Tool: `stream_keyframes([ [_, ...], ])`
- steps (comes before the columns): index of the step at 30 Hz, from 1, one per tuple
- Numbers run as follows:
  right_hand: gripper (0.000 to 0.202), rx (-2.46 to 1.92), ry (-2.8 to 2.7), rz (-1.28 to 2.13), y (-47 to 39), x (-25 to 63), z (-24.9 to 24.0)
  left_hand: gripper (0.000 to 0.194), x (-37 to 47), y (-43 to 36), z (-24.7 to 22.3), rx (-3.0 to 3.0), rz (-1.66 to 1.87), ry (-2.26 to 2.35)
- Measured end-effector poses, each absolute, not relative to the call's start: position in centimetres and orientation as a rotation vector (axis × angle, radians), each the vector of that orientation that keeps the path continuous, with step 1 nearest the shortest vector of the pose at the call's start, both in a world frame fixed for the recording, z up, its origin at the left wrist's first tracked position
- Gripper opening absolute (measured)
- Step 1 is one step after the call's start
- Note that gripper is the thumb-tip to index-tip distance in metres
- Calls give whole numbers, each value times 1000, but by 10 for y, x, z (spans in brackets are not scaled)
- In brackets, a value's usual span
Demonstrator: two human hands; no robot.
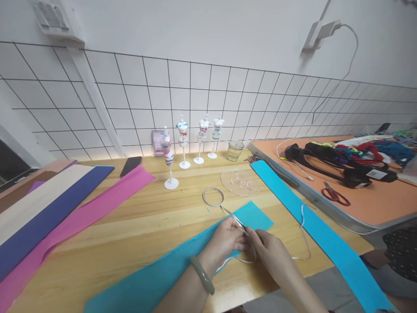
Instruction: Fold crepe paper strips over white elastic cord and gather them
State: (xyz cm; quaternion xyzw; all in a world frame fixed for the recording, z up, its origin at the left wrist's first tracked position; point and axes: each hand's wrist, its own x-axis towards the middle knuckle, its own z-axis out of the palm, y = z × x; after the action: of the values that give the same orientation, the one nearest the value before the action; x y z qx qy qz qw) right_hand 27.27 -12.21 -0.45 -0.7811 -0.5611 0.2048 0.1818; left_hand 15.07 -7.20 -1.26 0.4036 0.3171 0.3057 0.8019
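My left hand (230,234), with a green bangle (202,274) on the wrist, is closed over the near edge of a teal cloth strip (182,256). A white ribbon (239,260) trails from under its fingers. My right hand (269,245) is closed close beside it, thumb and fingers pinched together. From between the hands a narrow, pointed, silvery and dark piece (237,218) reaches toward a thin pale ring (213,197); its exact kind I cannot make out. More white ribbon (302,226) curls out to the right over a bright blue strip (306,221).
Several small white mannequins (184,139) stand at the back beside a glass of liquid (235,151). Beads lie on a clear round plate (224,178). Left are a phone (130,166) and pink cloth (107,206). Red-handled scissors (335,195) rest on an orange board (361,211).
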Motion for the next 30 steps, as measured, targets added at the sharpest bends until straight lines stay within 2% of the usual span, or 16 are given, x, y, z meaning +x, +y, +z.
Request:
stream_keyframes([
  [11,47,-2221,-1573,614,-133,273,22,23,149,-69,-15,842,699,640],
  [24,53,-1917,-1512,1170,-143,303,47,20,148,-68,-8,760,689,678],
  [27,56,-1980,-1518,1013,-134,327,43,20,148,-68,-9,736,680,702],
  [30,52,-2213,-1565,542,-113,358,24,18,148,-69,-6,734,675,708],
])
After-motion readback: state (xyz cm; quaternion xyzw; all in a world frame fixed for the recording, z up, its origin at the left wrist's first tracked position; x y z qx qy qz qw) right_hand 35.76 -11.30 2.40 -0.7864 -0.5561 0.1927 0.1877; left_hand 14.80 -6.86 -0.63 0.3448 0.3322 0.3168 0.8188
